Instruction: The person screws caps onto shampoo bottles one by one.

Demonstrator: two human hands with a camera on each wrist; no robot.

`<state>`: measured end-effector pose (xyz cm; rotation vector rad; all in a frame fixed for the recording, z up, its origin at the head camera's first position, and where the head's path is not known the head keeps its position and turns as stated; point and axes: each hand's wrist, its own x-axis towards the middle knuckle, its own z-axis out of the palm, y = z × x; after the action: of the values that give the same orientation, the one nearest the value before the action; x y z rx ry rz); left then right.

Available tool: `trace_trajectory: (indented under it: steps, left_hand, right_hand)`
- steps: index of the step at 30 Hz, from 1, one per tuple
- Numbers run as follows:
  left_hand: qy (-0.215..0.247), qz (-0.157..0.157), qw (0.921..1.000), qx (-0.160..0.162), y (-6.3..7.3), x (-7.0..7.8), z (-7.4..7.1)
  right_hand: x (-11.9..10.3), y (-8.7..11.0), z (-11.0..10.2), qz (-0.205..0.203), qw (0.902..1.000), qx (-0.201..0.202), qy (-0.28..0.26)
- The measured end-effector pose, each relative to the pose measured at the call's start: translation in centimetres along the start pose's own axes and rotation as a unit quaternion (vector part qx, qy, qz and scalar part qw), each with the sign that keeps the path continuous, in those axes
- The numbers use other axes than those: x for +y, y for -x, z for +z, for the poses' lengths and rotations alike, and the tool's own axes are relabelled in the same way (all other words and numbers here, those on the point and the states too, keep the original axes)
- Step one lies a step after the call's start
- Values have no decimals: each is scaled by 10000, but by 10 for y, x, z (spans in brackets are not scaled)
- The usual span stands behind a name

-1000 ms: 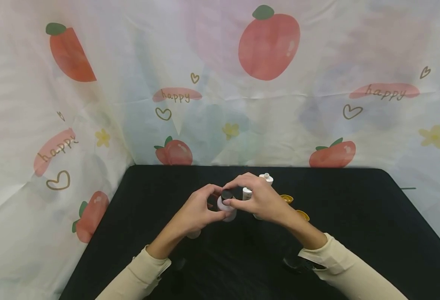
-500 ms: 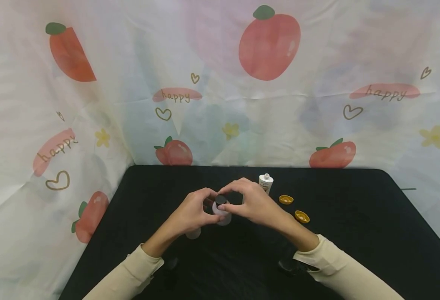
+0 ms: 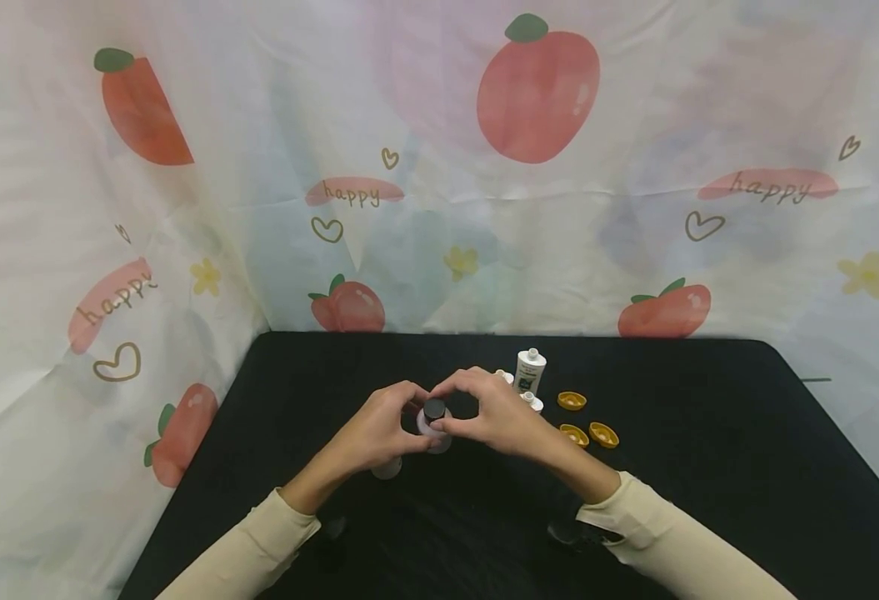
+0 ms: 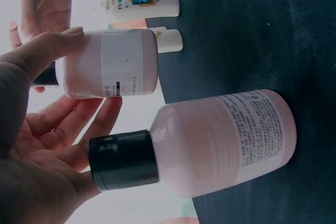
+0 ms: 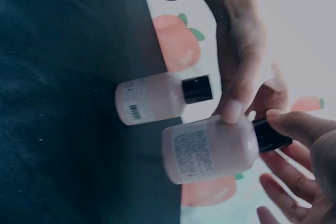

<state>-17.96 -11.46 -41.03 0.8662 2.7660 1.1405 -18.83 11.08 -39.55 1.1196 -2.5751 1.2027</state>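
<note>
In the head view my left hand (image 3: 372,427) and right hand (image 3: 495,415) meet around a small pale pink bottle (image 4: 107,64). The left thumb and fingers grip the bottle's body, which carries a printed white label in the left wrist view. On its black cap (image 5: 270,136) the right thumb and fingers pinch, in the right wrist view. The bottle hangs above the table, apart from it. A second pink bottle (image 4: 226,142) with a black cap stands upright on the table near the left hand. In the head view the left hand hides most of that one.
Behind the right hand stand several white bottles (image 3: 531,371) with narrow necks. Several small gold boat-shaped pieces (image 3: 604,434) lie right of them. A black cloth (image 3: 694,467) covers the table. A fruit-printed curtain (image 3: 439,242) rises at the table's back and left.
Both hands have moved left and a little nearer with the pink bottle, still gripping bottle and cap. More white bottles and another gold piece now show past the right hand and forearm.
</note>
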Motion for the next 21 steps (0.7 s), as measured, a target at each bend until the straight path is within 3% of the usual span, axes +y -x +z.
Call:
trace_trajectory:
  steps: [9,21]
  left_hand:
    - [-62,59,9999,-67,1,-7,1]
    - [-199,154,9990,-377,0,-18,4]
  right_hand:
    - [16,1,13,-18,9993,57,-374]
    - [20,3,24,37,9991,53,-424]
